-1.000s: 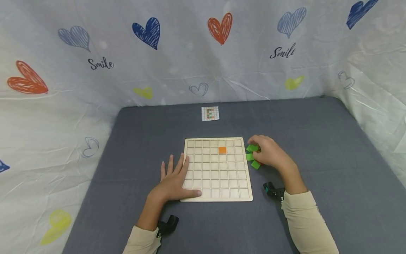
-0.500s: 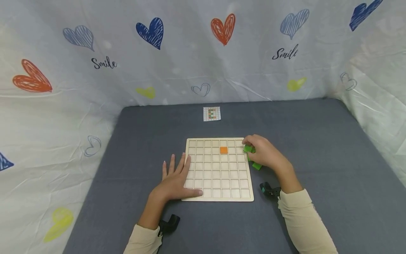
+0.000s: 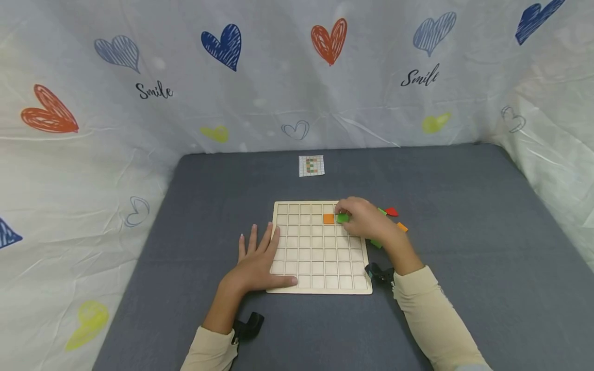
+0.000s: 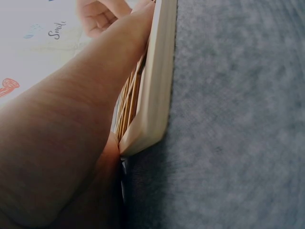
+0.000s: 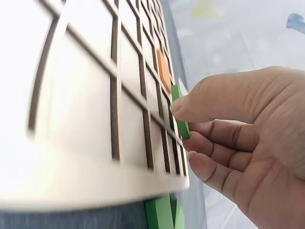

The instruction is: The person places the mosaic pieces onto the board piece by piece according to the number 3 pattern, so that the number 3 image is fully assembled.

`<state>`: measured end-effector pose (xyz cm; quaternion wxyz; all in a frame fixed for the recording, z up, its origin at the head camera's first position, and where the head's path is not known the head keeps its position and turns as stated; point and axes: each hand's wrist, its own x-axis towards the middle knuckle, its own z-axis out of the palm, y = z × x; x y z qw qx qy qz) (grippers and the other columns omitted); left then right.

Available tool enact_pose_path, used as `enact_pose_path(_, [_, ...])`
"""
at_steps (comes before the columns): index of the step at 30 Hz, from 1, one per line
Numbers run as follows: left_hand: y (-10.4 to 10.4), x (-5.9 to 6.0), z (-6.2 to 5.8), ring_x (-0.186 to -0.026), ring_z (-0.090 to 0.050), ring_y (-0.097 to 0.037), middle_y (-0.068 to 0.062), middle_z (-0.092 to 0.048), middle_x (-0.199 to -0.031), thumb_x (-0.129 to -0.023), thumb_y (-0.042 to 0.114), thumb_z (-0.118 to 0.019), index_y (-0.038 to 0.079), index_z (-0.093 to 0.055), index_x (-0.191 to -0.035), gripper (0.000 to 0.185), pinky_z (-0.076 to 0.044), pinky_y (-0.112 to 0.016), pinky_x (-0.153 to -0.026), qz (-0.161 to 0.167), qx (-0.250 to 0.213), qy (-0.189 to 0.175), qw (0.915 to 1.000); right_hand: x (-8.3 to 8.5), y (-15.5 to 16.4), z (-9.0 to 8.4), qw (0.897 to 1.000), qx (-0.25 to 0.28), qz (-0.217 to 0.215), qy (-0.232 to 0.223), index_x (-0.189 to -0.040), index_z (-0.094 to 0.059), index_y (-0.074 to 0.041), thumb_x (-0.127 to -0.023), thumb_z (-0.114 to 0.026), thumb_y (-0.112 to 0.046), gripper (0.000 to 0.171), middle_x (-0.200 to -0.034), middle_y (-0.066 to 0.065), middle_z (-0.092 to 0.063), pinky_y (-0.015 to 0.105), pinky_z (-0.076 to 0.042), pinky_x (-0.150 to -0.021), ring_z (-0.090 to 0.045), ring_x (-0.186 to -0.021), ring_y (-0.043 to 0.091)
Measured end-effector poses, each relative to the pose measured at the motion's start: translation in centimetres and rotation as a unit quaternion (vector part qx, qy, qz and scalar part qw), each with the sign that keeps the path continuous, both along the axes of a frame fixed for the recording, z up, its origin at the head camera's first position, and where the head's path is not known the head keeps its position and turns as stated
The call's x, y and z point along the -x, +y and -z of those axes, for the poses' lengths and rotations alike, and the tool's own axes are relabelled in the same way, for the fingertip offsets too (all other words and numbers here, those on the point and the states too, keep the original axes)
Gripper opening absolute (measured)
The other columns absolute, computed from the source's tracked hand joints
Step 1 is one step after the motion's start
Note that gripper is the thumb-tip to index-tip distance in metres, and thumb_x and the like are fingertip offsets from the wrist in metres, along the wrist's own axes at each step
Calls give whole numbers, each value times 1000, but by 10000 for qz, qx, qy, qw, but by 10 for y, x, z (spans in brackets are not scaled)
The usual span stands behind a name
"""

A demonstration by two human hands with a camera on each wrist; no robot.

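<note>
A pale wooden grid board (image 3: 315, 255) lies on the table, with an orange square tile (image 3: 328, 219) in a cell near its far side. My right hand (image 3: 366, 219) pinches a green square tile (image 3: 342, 218) over the board, just right of the orange one. In the right wrist view that green tile (image 5: 180, 112) is held between thumb and fingers, tilted above the grid. My left hand (image 3: 254, 265) lies spread across the board's left edge, its thumb along the near left corner. The left wrist view shows that hand (image 4: 71, 114) against the board's thick rim (image 4: 155, 86).
Beyond the board lies a small card (image 3: 311, 166) printed with a coloured grid pattern. Right of the board are loose tiles, partly hidden by the right hand: a red tile (image 3: 392, 212), an orange tile (image 3: 402, 227) and green ones (image 3: 376, 243). A grey cloth (image 3: 223, 190) covers the table.
My right hand has moved left from the loose tiles onto the board, bringing the green tile beside the orange one. Red and orange tiles have come into view behind it. The left hand stays put.
</note>
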<state>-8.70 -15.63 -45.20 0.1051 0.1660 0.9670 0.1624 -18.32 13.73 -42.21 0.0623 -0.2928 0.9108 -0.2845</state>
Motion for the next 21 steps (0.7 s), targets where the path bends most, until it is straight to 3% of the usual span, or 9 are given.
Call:
enact_pose_path(9, [0,0,-2,-132,17,-35,-4,8,-150,-60,81,-52,16,0,-146,119,10,-59,-98,31,-75,-21,10000,4,-23,-3,9994,-169,-299,-20,-92,-66,-11,-72,-53,5,28,-88,0,-57,29,-40,-67,-48,-78,16])
enact_pose_path(21, [-1,0,0,-132,16,-36,-4,8,-150,-60,82,-50,17,0,-146,119,10,-59,-98,49,-1,-25,10000,9,-39,-6,9968,-182,-766,101,-83,-68,-7,-73,-50,8,26,-88,2,-59,29,-42,-70,-49,-82,17])
